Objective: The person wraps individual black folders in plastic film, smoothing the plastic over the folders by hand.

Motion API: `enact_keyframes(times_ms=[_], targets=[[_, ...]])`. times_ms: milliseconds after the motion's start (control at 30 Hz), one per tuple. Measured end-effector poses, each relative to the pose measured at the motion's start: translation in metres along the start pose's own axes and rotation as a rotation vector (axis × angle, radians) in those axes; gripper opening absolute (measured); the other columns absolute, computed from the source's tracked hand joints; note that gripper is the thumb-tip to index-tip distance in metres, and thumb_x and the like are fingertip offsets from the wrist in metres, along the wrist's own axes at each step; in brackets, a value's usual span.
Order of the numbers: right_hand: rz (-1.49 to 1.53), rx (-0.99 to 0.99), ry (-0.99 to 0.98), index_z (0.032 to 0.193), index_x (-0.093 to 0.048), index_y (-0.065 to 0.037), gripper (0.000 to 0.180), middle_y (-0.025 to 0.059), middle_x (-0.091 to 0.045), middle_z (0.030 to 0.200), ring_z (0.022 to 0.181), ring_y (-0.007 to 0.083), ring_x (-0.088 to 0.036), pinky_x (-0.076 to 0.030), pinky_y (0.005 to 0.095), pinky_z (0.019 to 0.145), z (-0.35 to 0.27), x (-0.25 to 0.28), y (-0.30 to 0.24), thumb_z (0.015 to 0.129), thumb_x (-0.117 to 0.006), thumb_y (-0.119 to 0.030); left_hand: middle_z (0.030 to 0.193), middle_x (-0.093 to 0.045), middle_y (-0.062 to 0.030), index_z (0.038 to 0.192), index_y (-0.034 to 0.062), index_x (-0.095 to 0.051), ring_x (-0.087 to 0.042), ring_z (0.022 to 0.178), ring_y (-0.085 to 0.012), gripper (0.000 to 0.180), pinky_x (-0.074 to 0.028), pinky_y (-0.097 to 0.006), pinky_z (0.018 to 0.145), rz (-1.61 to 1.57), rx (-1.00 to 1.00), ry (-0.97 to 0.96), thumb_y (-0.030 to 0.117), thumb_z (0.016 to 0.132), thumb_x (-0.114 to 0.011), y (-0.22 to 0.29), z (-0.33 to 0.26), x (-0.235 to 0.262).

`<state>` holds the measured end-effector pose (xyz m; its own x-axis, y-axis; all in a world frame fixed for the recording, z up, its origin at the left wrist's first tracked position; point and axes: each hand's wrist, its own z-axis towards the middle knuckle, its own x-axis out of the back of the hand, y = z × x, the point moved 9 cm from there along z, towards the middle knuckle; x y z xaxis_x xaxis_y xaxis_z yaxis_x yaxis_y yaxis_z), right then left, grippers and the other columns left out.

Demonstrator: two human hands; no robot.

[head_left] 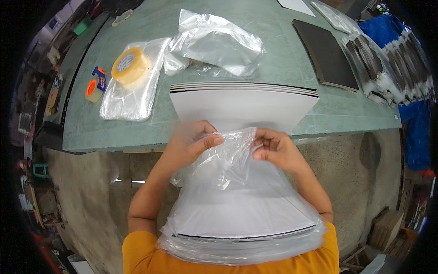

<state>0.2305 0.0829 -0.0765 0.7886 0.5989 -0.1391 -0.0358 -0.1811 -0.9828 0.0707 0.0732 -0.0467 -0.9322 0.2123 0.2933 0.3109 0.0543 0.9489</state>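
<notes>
- Your left hand [200, 141], at the centre of the frame, is nearly closed, thumb against bent forefinger, with a gathered bit of clear plastic bag [223, 160] pinched between them.
- Your right hand [278, 148], just right of centre, is half curled, its fingers bent and meeting the bag's upper edge; you cannot tell from this view how firmly they grip it.
- The bag runs from your fingers at the centre down to the lower middle of the frame. It is thin, glossy and see-through, bunched into creases and bright highlights near your hands, smoother and slightly milky lower down.
- Through the plastic you see a flat white panel [242, 214], its lower edge traced by a thin dark line that the lens bends into a curve.
- Below that line, several layers of clear film ripple in soft folds against your orange shirt [141, 249] at the bottom of the frame.
- Just beyond your hands, at the middle of the frame, a stack of white panels [242, 105] sits at the near edge of the green table [346, 114]. Its top face is plain pale white; its far side shows thin layered edges, light and dark by turns.
</notes>
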Motion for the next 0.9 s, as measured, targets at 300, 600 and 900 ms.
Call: enact_keyframes(times_ms=[300, 600, 900], targets=[[-0.006, -0.009, 0.067, 0.067, -0.056, 0.000, 0.015, 0.0036, -0.056, 0.069, 0.061, 0.0070, -0.052, -0.043, 0.0210, 0.055, 0.003, 0.015, -0.003, 0.076, -0.063, -0.010, 0.082, -0.057, -0.0098, 0.082, -0.0008, -0.057, -0.052, 0.074, -0.0149, 0.010, -0.041, -0.024, 0.068, 0.199, -0.333, 0.474, 0.003, 0.073, -0.056, 0.061, -0.028, 0.047], [-0.014, -0.219, -0.009, 0.066, -0.058, 0.001, 0.014, 0.0043, -0.057, 0.062, 0.056, 0.0082, -0.051, -0.040, 0.0205, 0.051, -0.009, 0.006, 0.013, 0.072, -0.066, -0.010, 0.099, -0.051, -0.0124, 0.101, 0.0031, -0.052, -0.053, 0.074, -0.0191, 0.026, -0.043, -0.026, 0.060, 0.439, -0.440, -0.034, 0.008, 0.076, -0.057, 0.050, -0.036, -0.037], [0.580, -0.082, -0.086, 0.069, -0.056, -0.001, 0.024, 0.0035, -0.055, 0.063, 0.058, 0.0102, -0.052, -0.042, 0.0230, 0.054, -0.001, -0.022, -0.007, 0.077, -0.062, -0.023, 0.061, -0.050, -0.0017, 0.068, 0.0017, -0.052, -0.044, 0.054, -0.0074, 0.018, -0.036, -0.023, 0.048, -0.191, -0.096, -0.119, 0.013, 0.073, -0.064, 0.043, -0.019, -0.057]])
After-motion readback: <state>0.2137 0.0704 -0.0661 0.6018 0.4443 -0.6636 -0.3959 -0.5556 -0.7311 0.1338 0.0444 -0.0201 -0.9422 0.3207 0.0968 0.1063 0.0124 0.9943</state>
